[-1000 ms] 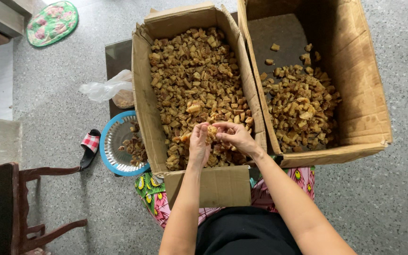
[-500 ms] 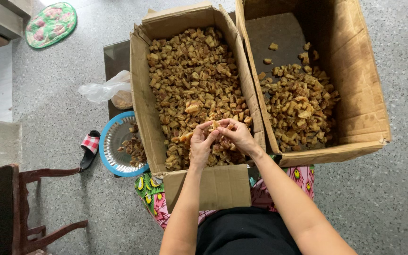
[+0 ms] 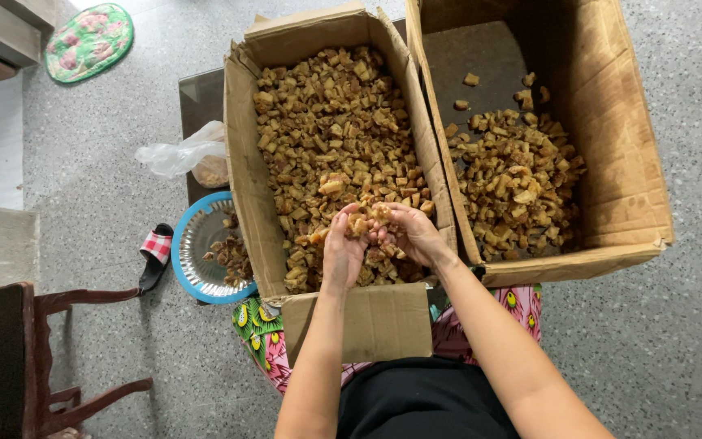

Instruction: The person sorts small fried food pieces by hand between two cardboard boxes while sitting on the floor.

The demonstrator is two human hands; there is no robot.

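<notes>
Left hand point(image 3: 341, 248) and right hand point(image 3: 407, 233) together, grasping brown chunks point(image 3: 365, 221) over the left cardboard box point(image 3: 241, 171).

Both hands, the left hand point(image 3: 341, 248) and right hand point(image 3: 406, 234), are hemmed in over the near end of the left cardboard box point(image 3: 241, 162). Sideways passage to the left is blocked by that box's upright wall; beyond it a blue-rimmed plate point(image 3: 179, 268) and a plastic bag point(image 3: 174, 154) are set on the floor. To the right, the way is barred by the shared flap between the boxes. The right cardboard box point(image 3: 611, 122) is only partly filled by brown chunks point(image 3: 513, 187); open room is left at its far end. Free passage is found straight up. Bare floor point(image 3: 676, 341) is seen on the far right. A wooden chair point(image 3: 34, 358) is stood well apart at lower left.
</notes>
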